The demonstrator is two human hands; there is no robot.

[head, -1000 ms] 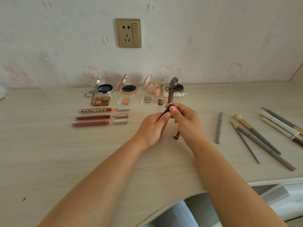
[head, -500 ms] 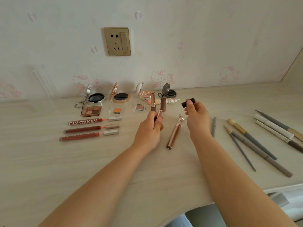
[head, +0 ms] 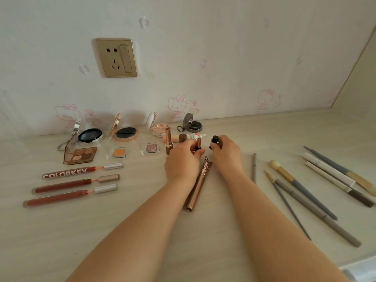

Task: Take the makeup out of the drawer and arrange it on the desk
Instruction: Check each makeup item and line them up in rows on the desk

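The counter (head: pixel 264 127) carries opened compacts along the wall, lip glosses at the left and brushes at the right. The left hand (head: pixel 183 159) grips an uncapped lipstick (head: pixel 198 143) upright just above the counter, near the standing lipsticks; the right hand (head: pixel 225 153) pinches its black cap (head: pixel 214 140) beside it. The lipstick looks light, stiff and smooth; its bullet would likely smear, so holding the lower barrel seems safest

Left hand (head: pixel 184 159) holds open lipstick (head: pixel 198 143) upright above counter (head: pixel 142 231). Right hand (head: pixel 225 153) pinches black cap (head: pixel 214 140) just beside it. Rose-gold tube (head: pixel 198 187) lies between forearms. Brushes (head: pixel 301 186) well right.
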